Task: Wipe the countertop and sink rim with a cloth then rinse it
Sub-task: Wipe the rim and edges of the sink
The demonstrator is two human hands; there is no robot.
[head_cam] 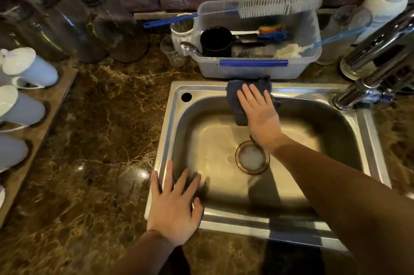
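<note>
Two hands are in my view, both spread flat with straight fingers, neither curled around anything. My right hand (257, 111) presses the dark cloth (242, 97) against the far rim of the sink (170, 131), so the cloth lies half on the steel ledge and half drooping over the inner wall toward the basin. My left hand (174, 205) rests on the near-left corner of the rim, where the steel meets the marbled countertop (94, 144), steadying me. I judge this to be the rim-wiping step, with the rinse not yet done. The main risk I see is the cloth sliding out from under a flat palm and dropping into the basin near the drain strainer (252, 158). The plastic tub (298, 66) of brushes sits just behind the cloth, touching or nearly so; a hard push away from me could shove it. Sweeping right, my hand could knock the faucet (363, 93).
</note>
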